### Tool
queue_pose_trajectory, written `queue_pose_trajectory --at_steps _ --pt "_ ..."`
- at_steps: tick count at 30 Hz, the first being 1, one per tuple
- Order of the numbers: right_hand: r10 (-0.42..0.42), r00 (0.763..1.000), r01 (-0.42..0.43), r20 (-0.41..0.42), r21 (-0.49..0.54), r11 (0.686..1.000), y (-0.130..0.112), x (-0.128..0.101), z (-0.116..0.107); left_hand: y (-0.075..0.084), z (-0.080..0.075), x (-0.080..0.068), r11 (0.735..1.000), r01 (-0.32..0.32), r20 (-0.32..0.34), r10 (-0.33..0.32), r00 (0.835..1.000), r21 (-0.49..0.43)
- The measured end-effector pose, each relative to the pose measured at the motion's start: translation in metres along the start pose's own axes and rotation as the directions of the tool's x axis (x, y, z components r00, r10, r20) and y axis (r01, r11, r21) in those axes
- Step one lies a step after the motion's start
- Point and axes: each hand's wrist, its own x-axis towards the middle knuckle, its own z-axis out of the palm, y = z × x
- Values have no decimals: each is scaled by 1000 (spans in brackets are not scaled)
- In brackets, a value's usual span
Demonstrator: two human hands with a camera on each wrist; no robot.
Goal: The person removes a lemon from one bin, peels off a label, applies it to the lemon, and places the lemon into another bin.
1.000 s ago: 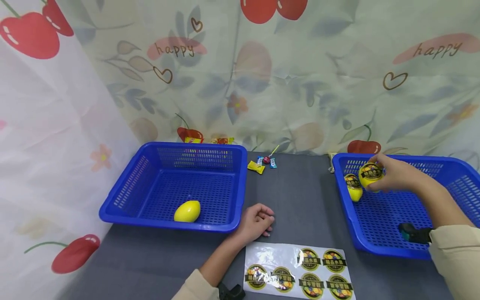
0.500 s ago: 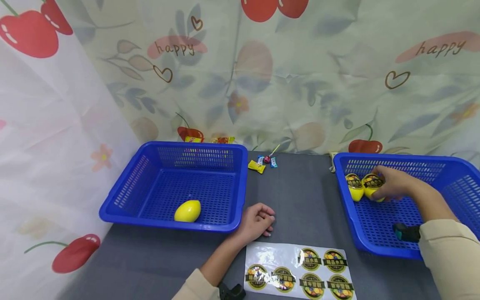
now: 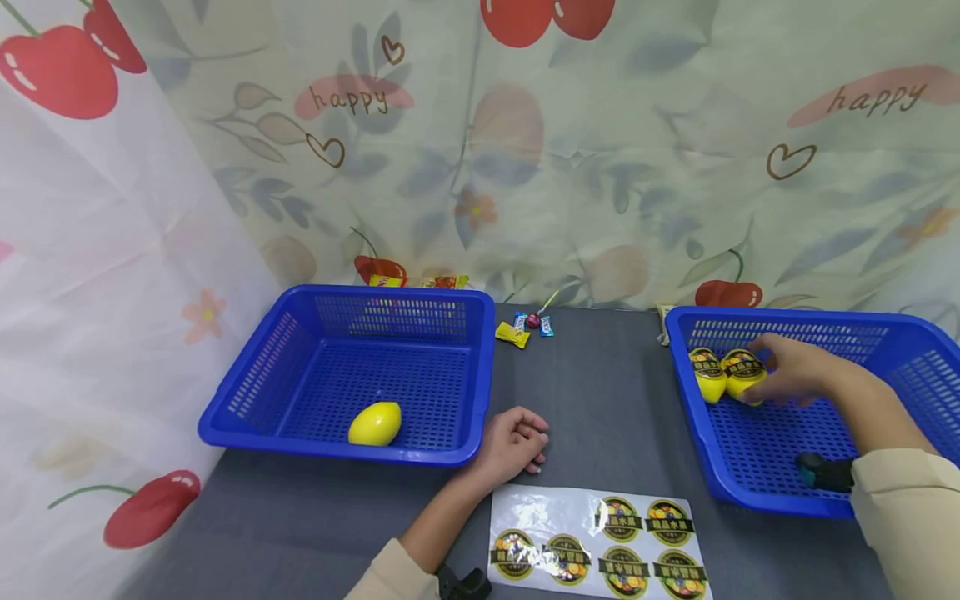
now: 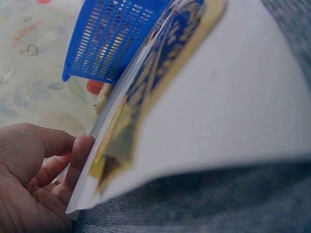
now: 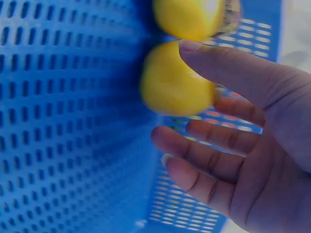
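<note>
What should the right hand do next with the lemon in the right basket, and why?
Probably it should let go and draw back. The right hand has the labelled lemon down on the floor of the right basket, beside another labelled lemon. In the wrist view the fingers look loosened, only the thumb touching. One bare lemon waits in the left basket.

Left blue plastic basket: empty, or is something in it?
Not empty. The left blue plastic basket holds one plain yellow lemon-shaped fruit, lying on its floor near the front wall.
</note>
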Motion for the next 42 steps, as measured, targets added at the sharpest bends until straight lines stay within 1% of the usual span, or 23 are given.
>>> queue_pose_trajectory --at_steps 5,9,12,14,15,17,19,20,21,23,24,25,27,28,30,31,33,35,37,38,39,40,42 --pt "-101 989 90 -107 -102 991 -14 -21 -10 1 1 -1 1000 5 -8 -5 1000 21" --pt "-216 955 178 -205 -190 966 -44 -43 -8 2 1 -2 999 -14 -3 14 1000 35" --pt "-287 913 220 -291 -243 945 -76 -65 6 4 1 -4 996 -54 21 52 998 74" --pt "-330 874 241 -357 -270 932 -99 -81 22 7 0 -7 989 -76 45 71 996 124" --pt "-356 848 252 -393 -292 923 -110 -88 32 8 0 -8 983 -90 58 81 995 159" --pt "-415 787 277 -457 -339 899 -128 -100 56 12 -1 -10 965 -101 89 81 993 243" --pt "-472 742 326 -476 -360 874 -141 -108 83 16 -1 -13 941 -115 136 74 988 318" --pt "-498 731 356 -466 -363 861 -144 -111 97 19 -1 -15 926 -126 165 70 984 356" --pt "-519 733 385 -439 -361 849 -147 -112 111 23 -1 -16 910 -138 201 61 978 392" --pt "-524 786 442 -329 -293 848 -147 -112 137 33 -2 -21 875 -167 283 37 959 454" --pt "-506 822 451 -261 -244 859 -146 -111 147 40 -3 -24 863 -188 328 27 944 469" --pt "-491 848 455 -199 -203 867 -143 -108 156 47 -4 -27 856 -204 372 15 928 476" --pt "-434 897 423 -81 -124 898 -135 -103 168 65 -10 -33 852 -237 439 9 898 467" --pt "-403 914 398 -45 -93 913 -130 -101 172 74 -13 -37 855 -252 462 16 887 454" --pt "-361 932 358 -24 -72 931 -120 -97 178 91 -21 -43 873 -260 483 33 875 413" --pt "-339 941 337 -19 -61 940 -115 -95 179 99 -26 -46 878 -264 477 47 878 398" --pt "-322 946 321 -28 -38 946 -107 -93 181 113 -37 -52 879 -270 440 78 895 393" --pt "-337 941 337 -45 -5 942 -100 -92 183 123 -53 -55 872 -265 372 105 922 411" --pt "-368 928 370 -56 25 929 -95 -90 183 128 -73 -55 850 -248 262 135 956 465" --pt "-390 919 393 -62 36 919 -94 -88 183 128 -85 -55 827 -224 184 149 972 516" --pt "-404 913 407 -61 52 912 -93 -87 183 126 -98 -55 801 -183 96 155 983 570" --pt "-415 908 418 -58 65 906 -93 -85 183 124 -111 -54 778 -125 7 153 988 615" --pt "-421 906 423 -38 85 902 -93 -82 182 115 -136 -53 736 13 -157 127 979 677"
